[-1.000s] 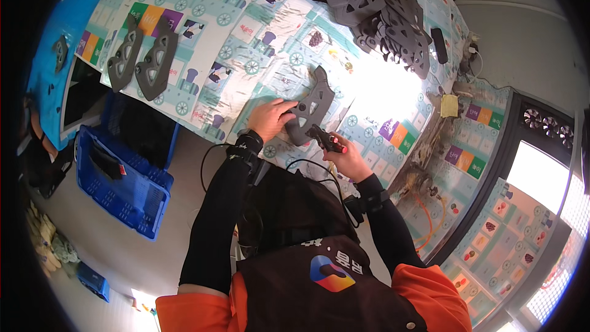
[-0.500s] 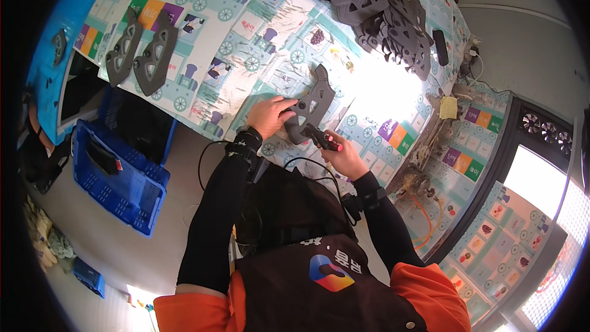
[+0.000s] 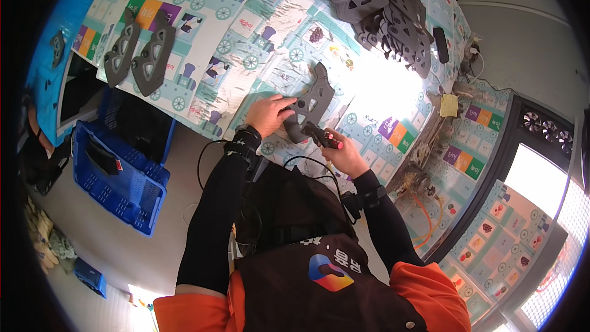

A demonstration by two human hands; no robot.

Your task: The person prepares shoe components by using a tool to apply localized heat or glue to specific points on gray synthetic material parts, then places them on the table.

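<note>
A dark grey moulded plastic part (image 3: 316, 101), curved and with cut-out openings, lies on the table in front of me. My left hand (image 3: 268, 115) grips its left edge, fingers resting on top. In my right hand (image 3: 346, 156) is a small black hand tool with red ends (image 3: 326, 138), which looks like nippers. Its dark front end meets the lower edge of the part; my fingers hide some of its handle.
Two similar grey parts (image 3: 150, 55) lie at the table's left side. A heap of such parts (image 3: 384, 9) covers the far right, beside a small black object (image 3: 440, 45). Below the table's left edge sits a blue crate (image 3: 120, 178). Black cables (image 3: 307, 160) run near my wrists.
The tool in my right hand has shifted very slightly at the part's lower edge. My left hand keeps its place on the part.
</note>
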